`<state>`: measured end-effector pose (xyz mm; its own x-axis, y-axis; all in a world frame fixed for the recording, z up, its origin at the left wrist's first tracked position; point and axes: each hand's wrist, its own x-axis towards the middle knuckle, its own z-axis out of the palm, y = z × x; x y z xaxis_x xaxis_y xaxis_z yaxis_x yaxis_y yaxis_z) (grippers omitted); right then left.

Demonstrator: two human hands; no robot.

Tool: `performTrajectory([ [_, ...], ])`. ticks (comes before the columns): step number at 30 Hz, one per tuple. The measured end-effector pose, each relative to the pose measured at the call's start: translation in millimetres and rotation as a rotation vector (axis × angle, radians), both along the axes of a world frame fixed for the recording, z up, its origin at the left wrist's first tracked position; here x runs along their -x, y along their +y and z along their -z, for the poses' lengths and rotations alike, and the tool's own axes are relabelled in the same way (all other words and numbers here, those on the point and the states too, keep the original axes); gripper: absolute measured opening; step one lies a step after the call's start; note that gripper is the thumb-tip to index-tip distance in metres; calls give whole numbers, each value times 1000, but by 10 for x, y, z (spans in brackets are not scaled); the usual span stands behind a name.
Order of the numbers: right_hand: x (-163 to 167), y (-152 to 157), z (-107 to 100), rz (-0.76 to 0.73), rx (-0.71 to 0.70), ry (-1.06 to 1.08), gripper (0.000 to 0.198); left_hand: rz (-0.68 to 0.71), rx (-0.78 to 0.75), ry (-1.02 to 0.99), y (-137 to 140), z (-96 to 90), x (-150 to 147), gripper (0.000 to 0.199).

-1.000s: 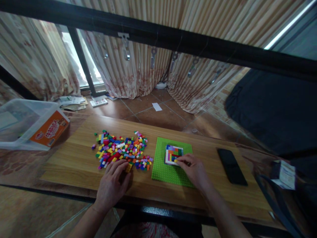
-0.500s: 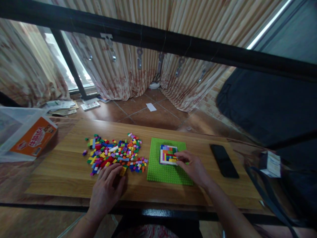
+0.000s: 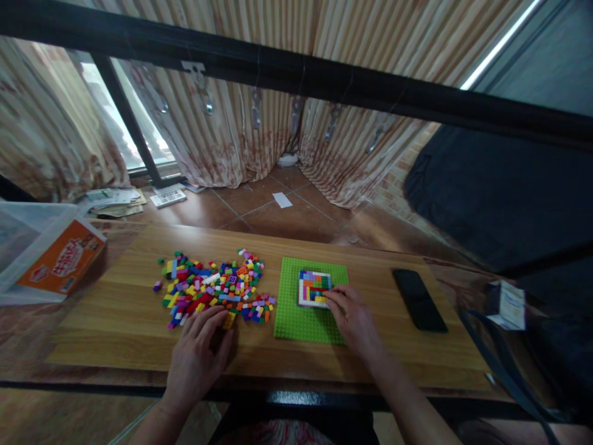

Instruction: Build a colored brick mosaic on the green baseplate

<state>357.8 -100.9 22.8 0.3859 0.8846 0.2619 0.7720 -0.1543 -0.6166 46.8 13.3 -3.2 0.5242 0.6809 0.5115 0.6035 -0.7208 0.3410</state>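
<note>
1 wooden table (image 3: 278, 356) spread beneath the green baseplate (image 3: 303, 326) and well past it on both sides. Far to the baseplate's left stood 1 translucent plastic container (image 3: 32, 247); its contents were too hazy to identify, and its 1 orange label (image 3: 62, 259) carried pale characters too blurred to read. Nearer on the baseplate's left lay 1 pile of small bricks (image 3: 208, 287), loose on the wood in many colours and too crowded to count.

2 bare hands were at work. The left hand (image 3: 199, 346), left of the baseplate, curved its fingers and thumb about 1 yellow piece (image 3: 228, 320) at the pile's near edge; whether it pinched the piece could not be told. The right hand (image 3: 354, 318) reached over the baseplate's right side, thumb and forefinger close together at the brick square's right edge; whether they pinched a brick could not be told.

1 black phone (image 3: 420, 300) lay right of the baseplate. 1 white-bordered brick square (image 3: 309, 287), multicoloured inside, sat on the baseplate.
</note>
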Motion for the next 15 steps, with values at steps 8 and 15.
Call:
performTrajectory([
  [8, 9, 6, 43, 50, -16, 132, 27, 0, -9, 14, -10, 10, -5, 27],
  [15, -42, 34, -48, -12, 31, 143, 22, 6, -2, 19, -11, 7, -1, 27],
])
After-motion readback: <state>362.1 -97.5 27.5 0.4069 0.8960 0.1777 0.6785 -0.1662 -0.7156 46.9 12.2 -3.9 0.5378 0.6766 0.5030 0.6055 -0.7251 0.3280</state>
